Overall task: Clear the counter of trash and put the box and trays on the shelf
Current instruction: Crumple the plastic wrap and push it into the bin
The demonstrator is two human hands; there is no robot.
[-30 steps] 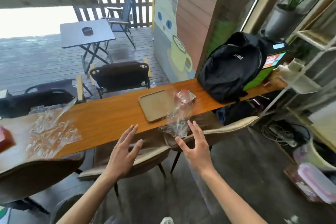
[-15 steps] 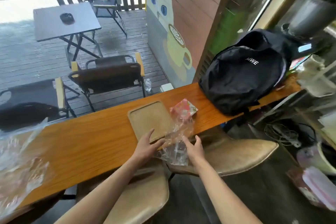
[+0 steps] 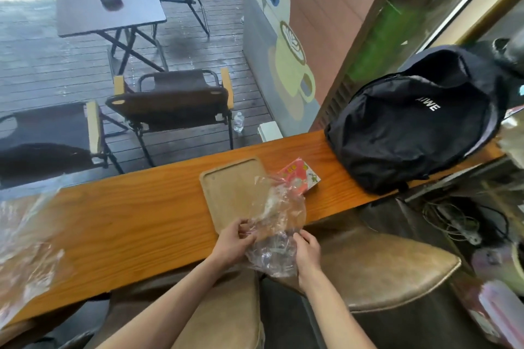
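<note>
One tray (image 3: 232,193), two plastic bags (image 3: 276,224), one box (image 3: 301,177)

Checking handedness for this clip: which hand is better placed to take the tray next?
Left, probably. The left hand grips the plastic wrapper right at the tray's near edge; the right hand holds it off the counter.

wet deck (image 3: 51,71), folding chairs (image 3: 173,105)

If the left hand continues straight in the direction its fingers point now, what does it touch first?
Probably the crumpled clear plastic bag that the left hand already pinches; beyond it comes the right hand. Depth is unclear.
</note>
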